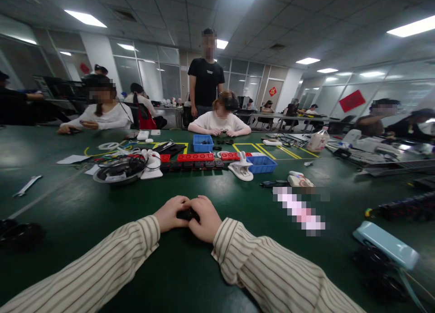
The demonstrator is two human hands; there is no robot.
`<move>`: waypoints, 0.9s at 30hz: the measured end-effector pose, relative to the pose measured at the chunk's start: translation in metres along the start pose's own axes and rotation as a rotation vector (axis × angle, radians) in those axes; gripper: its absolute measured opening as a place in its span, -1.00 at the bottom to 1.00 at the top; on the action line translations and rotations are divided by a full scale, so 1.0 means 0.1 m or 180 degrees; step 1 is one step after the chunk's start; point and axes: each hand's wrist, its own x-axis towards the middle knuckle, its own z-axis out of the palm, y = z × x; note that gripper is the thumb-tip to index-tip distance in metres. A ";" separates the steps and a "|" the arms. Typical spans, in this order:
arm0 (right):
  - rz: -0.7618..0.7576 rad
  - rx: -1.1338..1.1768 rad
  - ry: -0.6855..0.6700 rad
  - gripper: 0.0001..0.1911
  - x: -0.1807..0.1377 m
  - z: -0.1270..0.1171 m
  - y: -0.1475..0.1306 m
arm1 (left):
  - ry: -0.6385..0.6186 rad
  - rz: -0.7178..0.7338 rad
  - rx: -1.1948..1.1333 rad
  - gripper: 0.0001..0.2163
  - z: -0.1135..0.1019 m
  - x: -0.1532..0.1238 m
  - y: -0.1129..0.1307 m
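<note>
Cupping a small black object (188, 214) between them, left hand (171, 213) and right hand (204, 217) press together low on the green table (68, 204). Fingers hide most of it; shape unreadable. Pixelated patch (299, 209) sits right.

— Ceiling?
— Grey tiled ceiling (163, 13). Recessed light panels (84, 19) are lit across the top of the frame.
— Walls?
— Glass partitions (152, 72) run along the back, left to centre. There is a white column (98, 50) at upper left and a red sign (351, 100) on the glazing at right.
— Furniture?
— A long dark green table (68, 204) fills the lower half, with yellow tape lines (245, 144) marked at its middle. Further desks (288, 119) stand at right centre, with people seated at them.
</note>
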 end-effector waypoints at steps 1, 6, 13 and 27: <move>0.0005 -0.0006 -0.0004 -0.64 0.00 0.00 0.00 | -0.0021 0.0034 0.0014 -0.71 0.00 0.00 -0.01; 0.0283 -0.0325 0.0105 -0.61 0.01 0.01 -0.04 | 0.0051 -0.0064 0.0151 -0.58 0.01 0.00 0.07; 0.0794 -0.0951 0.0204 -0.67 0.02 0.06 -0.07 | 0.0255 -0.0720 0.0450 -0.66 0.13 0.01 0.31; -0.0102 -0.0079 -0.0096 -0.68 0.00 -0.05 -0.05 | -0.0140 -0.0041 -0.0058 -0.62 0.00 -0.01 0.04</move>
